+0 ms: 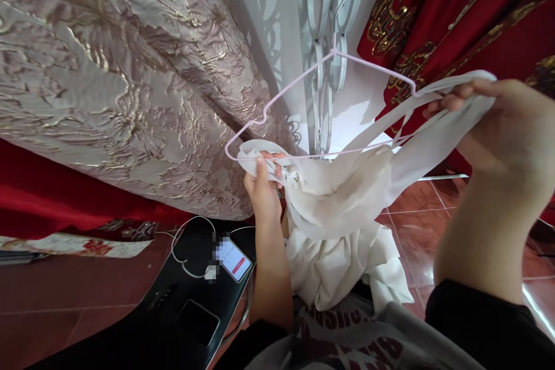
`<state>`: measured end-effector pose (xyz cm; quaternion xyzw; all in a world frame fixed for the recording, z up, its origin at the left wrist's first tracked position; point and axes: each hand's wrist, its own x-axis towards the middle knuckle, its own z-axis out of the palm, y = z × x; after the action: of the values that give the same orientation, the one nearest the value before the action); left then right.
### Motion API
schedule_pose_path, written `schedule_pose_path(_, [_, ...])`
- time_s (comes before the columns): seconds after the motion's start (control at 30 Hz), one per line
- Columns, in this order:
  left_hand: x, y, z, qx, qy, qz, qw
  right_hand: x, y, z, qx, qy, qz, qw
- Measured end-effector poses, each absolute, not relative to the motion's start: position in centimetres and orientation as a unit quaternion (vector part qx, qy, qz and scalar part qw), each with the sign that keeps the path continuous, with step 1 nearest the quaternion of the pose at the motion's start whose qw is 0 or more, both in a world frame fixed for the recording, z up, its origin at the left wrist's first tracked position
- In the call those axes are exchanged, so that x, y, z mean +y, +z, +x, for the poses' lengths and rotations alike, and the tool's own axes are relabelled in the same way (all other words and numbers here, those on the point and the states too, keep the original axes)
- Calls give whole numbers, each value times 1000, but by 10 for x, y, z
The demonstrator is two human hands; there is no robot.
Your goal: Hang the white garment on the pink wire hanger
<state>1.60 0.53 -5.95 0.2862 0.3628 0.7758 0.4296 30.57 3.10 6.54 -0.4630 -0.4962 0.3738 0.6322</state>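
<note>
A white garment (pixel 342 208) hangs in folds below a thin pink wire hanger (pixel 295 87). My left hand (pixel 262 185) is closed on the garment's left strap by the hanger's left end. My right hand (pixel 507 127) is raised at the right, fingers pinched on the other white strap, stretched over the hanger's right shoulder. The hanger's hook (pixel 342 6) goes up toward white hooks on a pale panel.
A pinkish gold-brocade curtain (pixel 113 69) fills the left. Red gold-embroidered cloth (pixel 455 17) hangs at the right, more red cloth at lower left. A black chair seat (pixel 191 295) holds a lit phone (pixel 233 259), a white cable and a dark phone. The floor is red tile (pixel 416 225).
</note>
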Motion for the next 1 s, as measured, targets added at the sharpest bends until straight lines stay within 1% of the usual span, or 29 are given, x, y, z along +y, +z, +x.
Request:
schedule_pose_path(0.07, [5, -60, 17, 359, 776, 284, 434, 38, 65, 323, -463, 433, -433, 641])
schedule_pose_path(0.13, [5, -60, 19, 354, 777, 284, 436, 43, 56, 339, -396, 429, -428, 690])
schedule_pose_path(0.23, [6, -60, 20, 355, 777, 284, 435, 38, 26, 344, -258, 357, -407, 800])
schedule_pose_path(0.3, [7, -61, 21, 362, 771, 282, 442, 27, 5, 325, -232, 286, -399, 840])
schedule_pose_path(0.33, [7, -62, 22, 364, 767, 279, 449, 21, -5, 309, -255, 235, -399, 849])
schedule_pose_path(0.4, [8, -63, 25, 366, 758, 273, 466, 9, -19, 273, -310, 145, -415, 843])
schedule_pose_path(0.43, [8, -63, 27, 367, 755, 269, 472, 5, -24, 256, -352, 128, -422, 825])
schedule_pose_path(0.5, [7, -62, 30, 374, 750, 265, 477, 3, -32, 231, -449, 118, -452, 762])
schedule_pose_path(0.6, [1, -61, 34, 386, 745, 272, 471, 13, -41, 221, -576, 137, -503, 630])
schedule_pose_path(0.67, [-3, -63, 32, 397, 730, 288, 476, 24, -49, 225, -601, 138, -521, 591])
schedule_pose_path(0.77, [-9, -67, 18, 421, 699, 310, 488, 36, -61, 232, -584, 115, -521, 612])
schedule_pose_path(0.83, [-12, -65, 0, 420, 703, 303, 487, 40, -66, 233, -577, 110, -512, 627])
schedule_pose_path(0.93, [-12, -48, -29, 384, 729, 299, 482, 42, -70, 231, -580, 117, -500, 633])
schedule_pose_path(1.0, [-8, -30, -40, 367, 735, 329, 466, 42, -73, 228, -585, 127, -492, 632])
